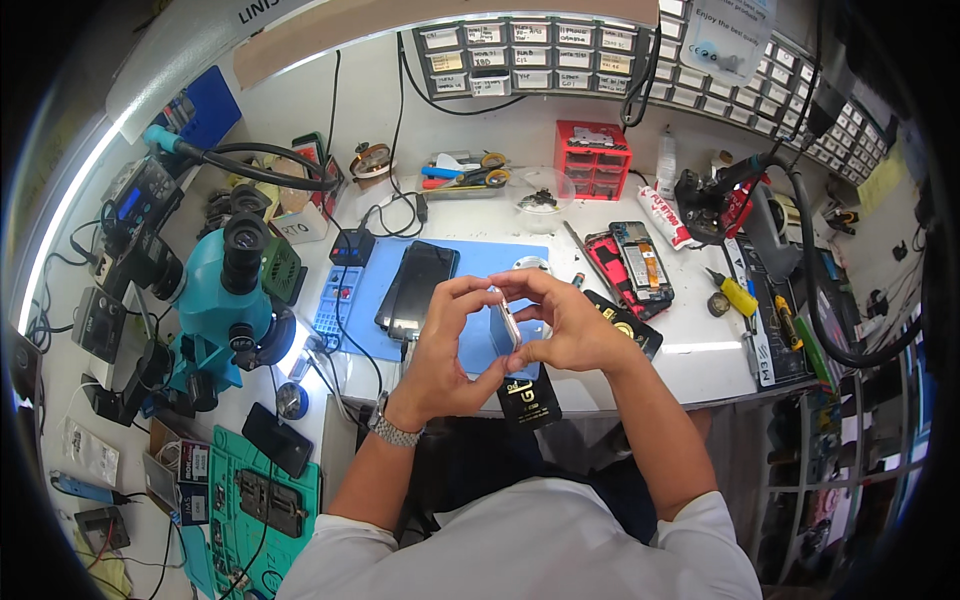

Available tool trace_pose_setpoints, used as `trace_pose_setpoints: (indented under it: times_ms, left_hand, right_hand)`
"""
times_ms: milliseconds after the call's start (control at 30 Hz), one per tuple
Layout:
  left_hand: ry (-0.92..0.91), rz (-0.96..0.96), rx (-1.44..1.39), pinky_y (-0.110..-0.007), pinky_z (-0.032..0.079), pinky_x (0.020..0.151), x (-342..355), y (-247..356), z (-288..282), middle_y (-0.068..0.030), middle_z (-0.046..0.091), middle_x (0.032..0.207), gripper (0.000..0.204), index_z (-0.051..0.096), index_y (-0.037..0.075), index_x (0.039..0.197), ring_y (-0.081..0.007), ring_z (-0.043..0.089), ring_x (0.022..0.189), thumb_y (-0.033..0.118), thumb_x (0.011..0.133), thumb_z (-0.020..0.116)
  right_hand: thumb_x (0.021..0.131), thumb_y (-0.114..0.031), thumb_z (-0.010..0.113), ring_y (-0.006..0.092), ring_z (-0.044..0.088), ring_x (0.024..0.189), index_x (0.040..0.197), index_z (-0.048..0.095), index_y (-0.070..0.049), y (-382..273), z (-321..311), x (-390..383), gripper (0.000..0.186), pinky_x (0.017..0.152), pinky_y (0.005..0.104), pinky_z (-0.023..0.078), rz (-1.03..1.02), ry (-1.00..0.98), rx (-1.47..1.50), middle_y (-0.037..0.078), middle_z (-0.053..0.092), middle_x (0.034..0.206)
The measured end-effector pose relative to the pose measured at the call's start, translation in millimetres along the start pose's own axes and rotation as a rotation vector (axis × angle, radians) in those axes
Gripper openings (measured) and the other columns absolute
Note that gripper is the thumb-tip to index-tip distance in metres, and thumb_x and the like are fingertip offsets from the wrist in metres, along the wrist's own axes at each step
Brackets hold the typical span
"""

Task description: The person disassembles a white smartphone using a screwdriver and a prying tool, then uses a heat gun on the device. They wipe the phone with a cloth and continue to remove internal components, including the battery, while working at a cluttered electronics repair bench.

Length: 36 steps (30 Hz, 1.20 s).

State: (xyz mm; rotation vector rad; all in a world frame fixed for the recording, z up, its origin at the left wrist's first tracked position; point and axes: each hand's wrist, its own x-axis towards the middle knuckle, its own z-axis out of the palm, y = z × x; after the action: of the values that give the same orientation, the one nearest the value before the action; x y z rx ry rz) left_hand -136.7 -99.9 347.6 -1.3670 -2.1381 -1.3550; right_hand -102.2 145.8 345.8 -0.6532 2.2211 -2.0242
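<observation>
Above the front edge of the workbench I hold a slim smartphone [506, 325] tilted nearly edge-on, so its pale rim shows and most of its faces are hidden. My left hand [450, 345] grips one long side, with its thumb at the lower end and fingers at the top. My right hand [572, 325] closes on the other side, fingertips meeting the left ones at the upper end. Beneath lies a blue work mat [475, 265]. On it, left of my hands, a dark phone [425, 280] lies flat. A black card-like packet [528, 400] is below my hands.
A teal microscope [225, 290] stands at the left, near a green repair mat [225, 500]. To the right lie an opened phone [640, 260] with red parts and a yellow-handled tool [735, 293]. A red drawer box [592, 160] stands at the back. Cables cross the left side.
</observation>
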Motion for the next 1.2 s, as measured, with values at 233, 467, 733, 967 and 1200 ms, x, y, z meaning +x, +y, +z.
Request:
trace_pose_setpoints:
  times_ms: [233, 467, 733, 967, 1200]
  left_hand:
    - [0.0, -0.073, -0.136, -0.043, 0.062, 0.109, 8, 2, 5, -0.0157, 0.06, 0.141, 0.08, 0.06, 0.003, 0.15, -0.0281, 0.067, 0.133, 0.016, 0.083, 0.101]
    - [0.064, -0.114, -0.077, -0.041, 0.063, 0.107, 7, 4, 18, -0.0121, 0.064, 0.135, 0.088, 0.061, 0.002, 0.142, -0.0243, 0.072, 0.122, 0.02, 0.072, 0.111]
    - [0.147, -0.23, -0.176, -0.042, 0.062, 0.105, 2, 3, 28, -0.014, 0.064, 0.131, 0.085, 0.06, 0.0, 0.137, -0.0278, 0.071, 0.119, 0.024, 0.072, 0.11]
    - [0.101, -0.217, -0.258, -0.041, 0.063, 0.105, 0, 2, 21, -0.0105, 0.063, 0.128, 0.085, 0.061, 0.003, 0.133, -0.0242, 0.071, 0.12, 0.026, 0.07, 0.113]
    - [0.057, -0.293, -0.313, -0.044, 0.065, 0.109, 3, 2, 14, -0.0077, 0.061, 0.129, 0.084, 0.062, 0.005, 0.13, -0.021, 0.07, 0.122, 0.022, 0.066, 0.113]
  right_hand:
    - [0.074, -0.004, 0.107, 0.0234, 0.061, 0.147, 0.16, 0.059, -0.005, -4, -2, -5, 0.098, 0.121, 0.0446, 0.055, 0.046, 0.028, 0.148, 0.008, 0.063, 0.154]
    - [0.077, -0.014, 0.104, 0.027, 0.067, 0.137, 0.152, 0.065, -0.004, 0, 2, -2, 0.085, 0.107, 0.0443, 0.065, -0.026, 0.091, -0.073, 0.01, 0.069, 0.139]
    - [0.086, 0.001, 0.093, 0.029, 0.059, 0.152, 0.161, 0.058, -0.004, -34, 12, -15, 0.083, 0.116, 0.0439, 0.062, 0.043, 0.049, -0.037, 0.012, 0.06, 0.155]
    - [0.079, 0.001, 0.102, 0.0279, 0.056, 0.158, 0.161, 0.061, -0.008, -42, 2, -13, 0.092, 0.117, 0.0459, 0.064, 0.094, -0.03, 0.0, 0.008, 0.06, 0.156]
    - [0.071, -0.01, 0.108, 0.0285, 0.067, 0.145, 0.15, 0.069, -0.009, -40, 6, -13, 0.088, 0.111, 0.0507, 0.069, 0.031, 0.016, -0.013, 0.008, 0.067, 0.149]
